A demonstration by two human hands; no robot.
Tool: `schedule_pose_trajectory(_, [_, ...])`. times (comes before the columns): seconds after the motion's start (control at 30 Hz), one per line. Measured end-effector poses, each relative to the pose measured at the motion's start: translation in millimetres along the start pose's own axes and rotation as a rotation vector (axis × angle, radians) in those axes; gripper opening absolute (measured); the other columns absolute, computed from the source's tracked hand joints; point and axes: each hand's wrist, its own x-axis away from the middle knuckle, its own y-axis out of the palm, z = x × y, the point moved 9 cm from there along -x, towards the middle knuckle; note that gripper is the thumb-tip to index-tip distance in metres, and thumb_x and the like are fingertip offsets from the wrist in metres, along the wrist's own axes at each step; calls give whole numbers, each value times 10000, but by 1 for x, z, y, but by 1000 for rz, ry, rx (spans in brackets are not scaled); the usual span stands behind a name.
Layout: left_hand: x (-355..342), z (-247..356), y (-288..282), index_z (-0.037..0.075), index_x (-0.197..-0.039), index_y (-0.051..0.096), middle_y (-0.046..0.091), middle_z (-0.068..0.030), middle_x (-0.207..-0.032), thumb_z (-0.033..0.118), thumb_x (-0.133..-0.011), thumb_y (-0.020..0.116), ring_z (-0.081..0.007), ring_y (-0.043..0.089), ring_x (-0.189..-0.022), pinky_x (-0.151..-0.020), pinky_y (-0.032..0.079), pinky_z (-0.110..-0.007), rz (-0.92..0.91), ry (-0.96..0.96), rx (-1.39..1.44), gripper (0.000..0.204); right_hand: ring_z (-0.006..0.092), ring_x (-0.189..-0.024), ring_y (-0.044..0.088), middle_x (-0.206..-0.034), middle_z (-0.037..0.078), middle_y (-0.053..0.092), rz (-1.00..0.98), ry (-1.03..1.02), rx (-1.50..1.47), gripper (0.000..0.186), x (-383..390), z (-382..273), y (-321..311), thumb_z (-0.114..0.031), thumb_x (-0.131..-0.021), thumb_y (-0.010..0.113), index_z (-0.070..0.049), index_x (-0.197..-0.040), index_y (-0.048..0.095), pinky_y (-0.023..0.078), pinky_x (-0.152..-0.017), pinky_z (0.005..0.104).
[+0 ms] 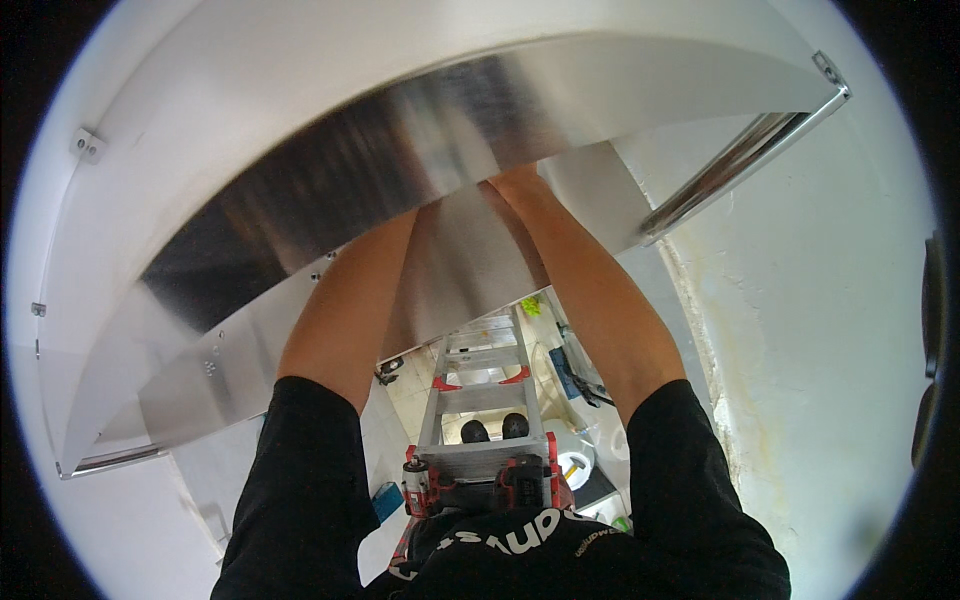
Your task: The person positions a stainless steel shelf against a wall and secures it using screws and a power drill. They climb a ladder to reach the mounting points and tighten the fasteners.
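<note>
Both my forearms reach up behind the lower edge of a curved, shiny stainless steel panel [440, 110]. My left forearm [350, 290] disappears behind it, and the left hand is hidden. Just the base of my right hand [518, 178] shows at the panel's edge; its fingers are out of sight. Whether either hand holds anything cannot be seen. Behind my arms lies a second, flat metal sheet [460, 260], with a shiny round rod [745, 170] slanting at its right.
Below me is an aluminium stepladder [482, 400] with red fittings; dark shoes [495, 428] show by it. A red and black power tool [520, 483] sits near the ladder top. A white bucket [572, 462] stands lower right. A white wall [790, 290] rises at right.
</note>
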Motion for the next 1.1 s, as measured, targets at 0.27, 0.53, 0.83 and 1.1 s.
schedule_pose_trajectory(0.27, [8,-15,5,162,-1268,761,754,-161,-1250,691,-1055,415,-390,710,-1166,-980,531,-488,30,-3,16,666,447,-1014,685,-1019,259,729,-229,131,124,282,-1,6,28,-243,-934,708,30,-974,762,536,-935,534])
schedule_pose_trajectory(0.53, [17,-19,1,161,-1274,758,752,-161,-1255,687,-1055,418,-384,705,-1174,-990,524,-487,41,-4,23,663,432,-1013,688,-1043,255,727,-200,226,200,325,4,38,46,-273,-953,702,47,-959,760,546,-933,522])
schedule_pose_trajectory(0.83, [27,-22,2,160,-1281,755,749,-161,-1262,683,-1056,421,-379,700,-1184,-1001,516,-485,56,3,19,660,439,-1033,693,-1038,267,733,-230,289,119,359,1,40,42,-297,-955,722,54,-1019,772,554,-944,523])
schedule_pose_trajectory(1.1, [26,-25,3,158,-1287,751,747,-161,-1268,679,-1056,424,-374,696,-1192,-1011,509,-483,52,-11,13,657,431,-840,717,-967,270,737,-129,430,-94,367,-5,66,29,-283,-972,663,67,-935,765,593,-766,503])
